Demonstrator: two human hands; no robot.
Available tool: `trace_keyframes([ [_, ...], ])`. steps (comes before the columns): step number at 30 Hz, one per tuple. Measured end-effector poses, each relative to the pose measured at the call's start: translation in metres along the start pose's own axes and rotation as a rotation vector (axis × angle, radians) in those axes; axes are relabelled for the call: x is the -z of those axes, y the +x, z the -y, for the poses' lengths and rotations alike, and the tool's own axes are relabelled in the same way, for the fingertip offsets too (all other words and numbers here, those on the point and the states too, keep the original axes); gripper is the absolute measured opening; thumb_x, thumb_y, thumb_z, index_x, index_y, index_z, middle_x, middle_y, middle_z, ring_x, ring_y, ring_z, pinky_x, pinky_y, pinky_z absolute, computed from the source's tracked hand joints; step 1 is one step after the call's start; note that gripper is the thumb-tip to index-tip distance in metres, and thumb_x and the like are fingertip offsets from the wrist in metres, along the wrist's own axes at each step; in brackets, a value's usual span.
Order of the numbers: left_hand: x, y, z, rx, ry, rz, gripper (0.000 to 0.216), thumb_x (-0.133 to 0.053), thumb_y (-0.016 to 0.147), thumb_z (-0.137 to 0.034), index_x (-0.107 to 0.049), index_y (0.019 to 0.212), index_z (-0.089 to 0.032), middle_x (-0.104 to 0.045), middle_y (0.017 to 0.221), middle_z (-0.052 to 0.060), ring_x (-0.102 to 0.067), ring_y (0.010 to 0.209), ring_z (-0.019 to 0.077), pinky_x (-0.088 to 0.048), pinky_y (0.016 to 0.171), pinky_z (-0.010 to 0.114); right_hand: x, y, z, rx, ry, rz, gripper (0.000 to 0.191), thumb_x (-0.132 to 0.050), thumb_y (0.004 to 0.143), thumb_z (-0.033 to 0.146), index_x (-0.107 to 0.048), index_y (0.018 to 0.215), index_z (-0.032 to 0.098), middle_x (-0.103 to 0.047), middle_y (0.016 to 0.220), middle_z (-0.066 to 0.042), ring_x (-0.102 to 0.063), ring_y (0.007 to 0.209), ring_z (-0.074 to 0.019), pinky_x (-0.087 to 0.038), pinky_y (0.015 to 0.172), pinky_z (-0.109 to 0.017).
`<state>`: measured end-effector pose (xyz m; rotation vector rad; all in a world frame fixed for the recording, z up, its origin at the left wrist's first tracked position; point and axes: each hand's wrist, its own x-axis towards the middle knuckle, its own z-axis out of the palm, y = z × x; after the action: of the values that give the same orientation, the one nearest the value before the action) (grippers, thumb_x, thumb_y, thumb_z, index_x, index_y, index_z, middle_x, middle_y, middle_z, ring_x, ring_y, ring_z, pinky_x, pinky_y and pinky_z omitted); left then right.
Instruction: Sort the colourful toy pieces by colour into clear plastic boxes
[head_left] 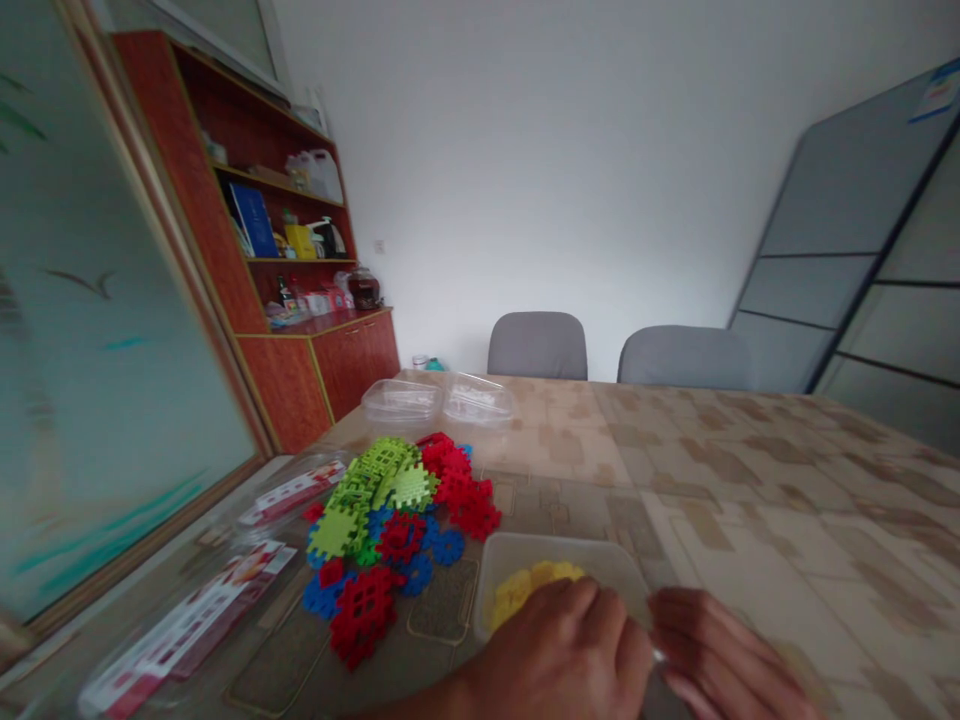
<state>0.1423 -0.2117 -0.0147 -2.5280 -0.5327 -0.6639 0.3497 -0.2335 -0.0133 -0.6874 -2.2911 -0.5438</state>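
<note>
My left hand (559, 655) lies over the near side of a clear plastic container (517, 552) that holds yellow pieces (525, 588). Its fingers curl down over the near rim, where they are hidden. My right hand (720, 655) sits just to the right, fingers bent toward the same rim, and a small shiny spot shows between the two hands. Left of the container lies a heap of waffle-shaped building blocks: green ones (375, 485), red ones (457, 485) and blue ones (322, 595).
Two empty clear containers (435, 400) stand behind the heap. Flat red-and-white packages (187, 625) lie at the table's left edge. Two grey chairs (537, 345) stand at the far side, a red-brown shelf cabinet (300, 300) stands at the left wall, and the patterned tablecloth (750, 480) stretches right.
</note>
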Motion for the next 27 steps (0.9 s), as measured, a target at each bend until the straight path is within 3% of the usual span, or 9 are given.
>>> trace_keyframes([
  [6,0.005,-0.001,0.006,0.018,-0.028,0.067,0.012,-0.055,0.086,-0.021,-0.049,0.076,-0.016,-0.051,0.069,0.002,-0.053,0.061,0.0184,-0.046,0.049,0.028,0.000,-0.013,-0.004,0.006,-0.065,0.052,0.022,-0.044,0.095,0.020,-0.065,0.100,0.016,-0.074,0.094,-0.005,-0.070,0.091,-0.0136,-0.052,0.092,-0.019],
  [12,0.004,0.002,0.003,0.045,-0.026,0.071,0.012,-0.054,0.086,-0.020,-0.048,0.077,-0.016,-0.052,0.069,0.001,-0.054,0.062,0.0179,-0.048,0.050,0.027,0.004,-0.021,-0.009,0.009,0.025,0.101,0.031,-0.036,0.098,0.019,-0.065,0.110,0.013,-0.072,0.106,-0.007,-0.063,0.107,-0.0144,-0.047,0.098,-0.020],
  [22,0.006,0.005,-0.001,0.146,-0.052,0.160,0.009,-0.058,0.081,-0.017,-0.050,0.081,-0.018,-0.055,0.072,0.001,-0.056,0.065,0.0200,-0.054,0.055,0.032,-0.001,-0.008,-0.007,-0.073,0.136,0.087,0.028,-0.039,0.098,0.018,-0.065,0.103,0.009,-0.071,0.099,-0.013,-0.065,0.101,-0.0158,-0.050,0.095,-0.022],
  [27,0.007,0.004,-0.001,0.202,-0.116,0.140,0.006,-0.057,0.082,-0.015,-0.051,0.084,-0.017,-0.056,0.076,0.002,-0.055,0.069,0.0204,-0.055,0.060,0.034,0.004,-0.001,-0.005,-0.140,0.204,0.110,0.027,-0.038,0.097,0.017,-0.063,0.102,0.012,-0.069,0.098,-0.012,-0.066,0.097,-0.0164,-0.054,0.087,-0.022],
])
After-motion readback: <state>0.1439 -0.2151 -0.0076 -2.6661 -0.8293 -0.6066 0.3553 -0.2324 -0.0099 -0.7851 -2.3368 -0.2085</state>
